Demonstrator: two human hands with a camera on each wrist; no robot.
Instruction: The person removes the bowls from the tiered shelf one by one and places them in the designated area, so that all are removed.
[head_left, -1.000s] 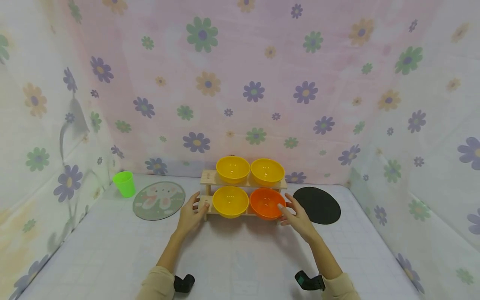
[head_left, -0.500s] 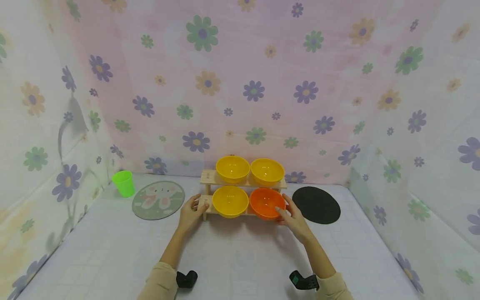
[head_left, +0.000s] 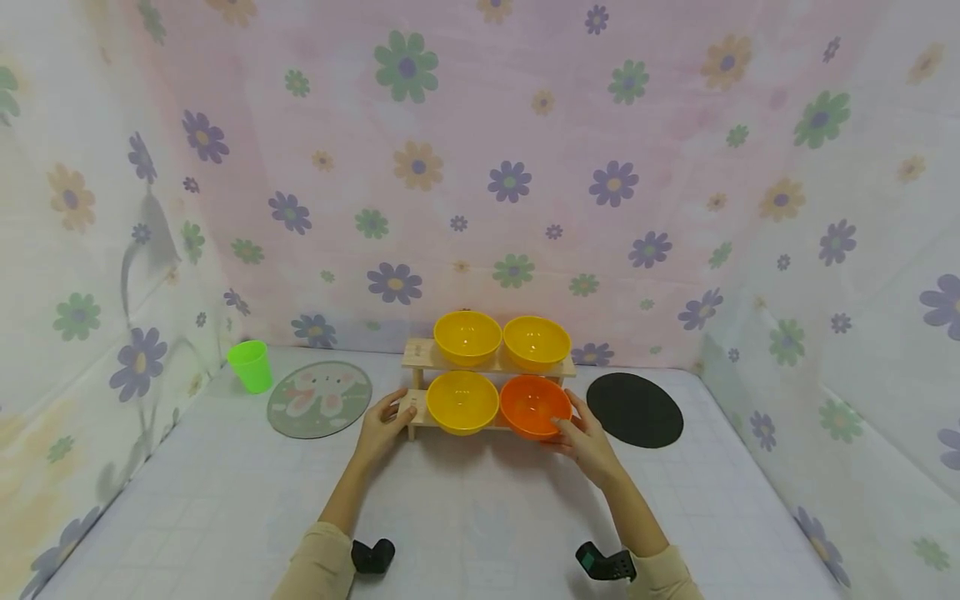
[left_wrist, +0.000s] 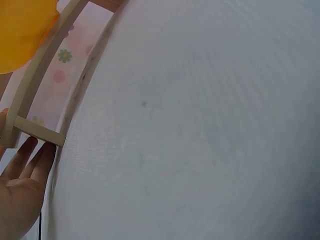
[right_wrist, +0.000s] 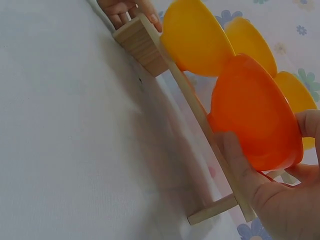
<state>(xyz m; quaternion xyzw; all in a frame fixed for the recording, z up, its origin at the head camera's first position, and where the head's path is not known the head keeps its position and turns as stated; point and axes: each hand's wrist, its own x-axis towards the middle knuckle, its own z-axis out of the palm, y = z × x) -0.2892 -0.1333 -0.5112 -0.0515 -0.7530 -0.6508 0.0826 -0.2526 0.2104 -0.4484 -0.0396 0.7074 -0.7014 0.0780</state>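
A cloth printed with flowers hangs on three sides around a table (head_left: 480, 517) covered in pale grey-white cloth. At the back of the table stands one wooden rack (head_left: 417, 356) with two levels, and it carries four bowls: three yellow bowls (head_left: 462, 402), two of them on the upper level and one on the lower left, and one orange bowl (head_left: 534, 406) on the lower right. There are two round mats, one with a cartoon picture (head_left: 318, 400) to the left of the rack and one black mat (head_left: 634, 409) to the right of it. One green cup (head_left: 251, 366) stands near the left corner, beyond the picture mat. Both arms reach forward from beige sleeves, and each hand is at one end of the rack's lower level. The left hand (head_left: 384, 430) rests against the left end post, the fingers fairly straight along the wood and the thumb on top. The right hand (head_left: 586, 440) holds the right end, its thumb (right_wrist: 240, 162) pressing the side of the orange bowl and its fingers curving around the bowl's far rim.
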